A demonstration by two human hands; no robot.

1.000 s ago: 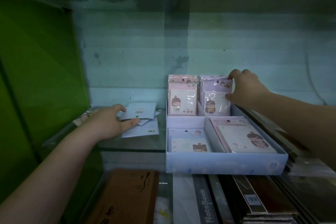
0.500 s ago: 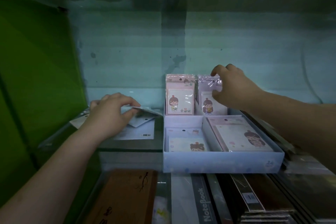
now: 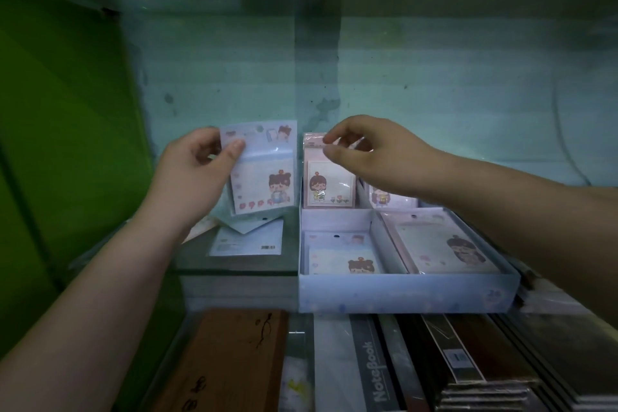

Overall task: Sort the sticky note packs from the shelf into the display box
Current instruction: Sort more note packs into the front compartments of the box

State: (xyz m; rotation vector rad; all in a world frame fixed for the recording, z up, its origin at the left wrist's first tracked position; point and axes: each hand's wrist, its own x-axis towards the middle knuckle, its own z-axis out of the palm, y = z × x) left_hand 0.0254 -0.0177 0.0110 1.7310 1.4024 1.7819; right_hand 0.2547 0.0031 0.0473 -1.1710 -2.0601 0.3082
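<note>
Left hand: the left hand (image 3: pixel 197 174) is now raised off the shelf and pinches a blue sticky note pack (image 3: pixel 262 167) by its top left corner, thumb on the front, fingers behind; a second ago it lay flat on the loose packs.

Blue pack: held upright, face to the camera, in the air just at 9 o'clock of the display box (image 3: pixel 401 291), not yet over any compartment.

Right hand: the right hand (image 3: pixel 371 157) has moved across from the purple pack (image 3: pixel 393 198) toward 9 o'clock and now hovers, fingers loosely curled and parted, at the top edge of the upright pink pack (image 3: pixel 329 177); whether it touches the wrapper, I cannot tell.

Loose packs on shelf: at least two remain (image 3: pixel 247 239), face down, on the glass shelf (image 3: pixel 234 266) at 9 o'clock of the box, below the lifted pack.

Box contents: pink and purple packs stand in the 12 o'clock compartments; a blue pack (image 3: pixel 341 256) lies at the 7 o'clock corner, a larger pink one (image 3: pixel 441 241) at 5 o'clock.

Meaning for the task: one pack has left the shelf, so the pick is done and placing comes next. Judging by colour, it belongs with the blue pack at the front left.

Risk: the glossy wrapper, pinched at one corner, may slip or swing.
</note>
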